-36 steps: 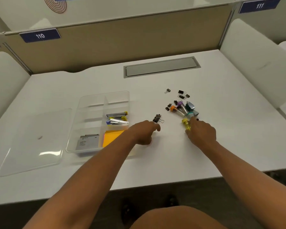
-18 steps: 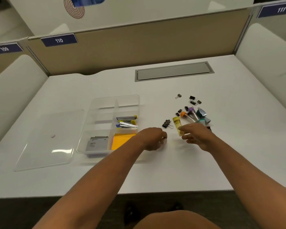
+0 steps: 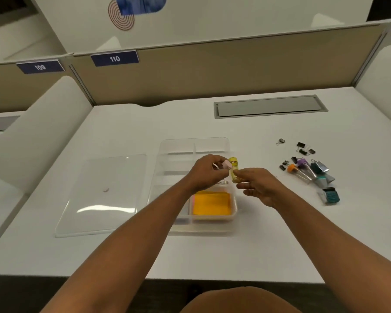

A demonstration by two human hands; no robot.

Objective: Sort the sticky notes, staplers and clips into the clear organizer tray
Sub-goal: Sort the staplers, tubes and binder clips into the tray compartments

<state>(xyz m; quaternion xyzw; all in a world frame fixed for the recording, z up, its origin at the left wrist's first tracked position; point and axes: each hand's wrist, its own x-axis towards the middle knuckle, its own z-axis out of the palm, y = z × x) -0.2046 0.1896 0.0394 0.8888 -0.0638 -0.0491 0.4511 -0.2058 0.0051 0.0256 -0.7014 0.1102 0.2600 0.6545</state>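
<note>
The clear organizer tray (image 3: pixel 193 143) lies mid-desk, with an orange sticky note pad (image 3: pixel 211 203) in its near right compartment. Above the tray, my left hand (image 3: pixel 207 170) is shut on a pink clip (image 3: pixel 226 164). My right hand (image 3: pixel 257 185) pinches a yellow clip (image 3: pixel 234 169) beside it, at the tray's right side. My arms hide the staplers in the tray. A pile of binder clips (image 3: pixel 309 168), black, orange, purple and teal, remains on the desk to the right.
The tray's clear lid (image 3: pixel 104 195) lies flat to the left of the tray. A grey cable hatch (image 3: pixel 270 106) is set into the desk at the back. Beige divider panels close off the back and both sides.
Both hands have moved left from the clip pile to above the tray, the right carrying the yellow clip, the left now showing a pink clip. The camera has swung left.
</note>
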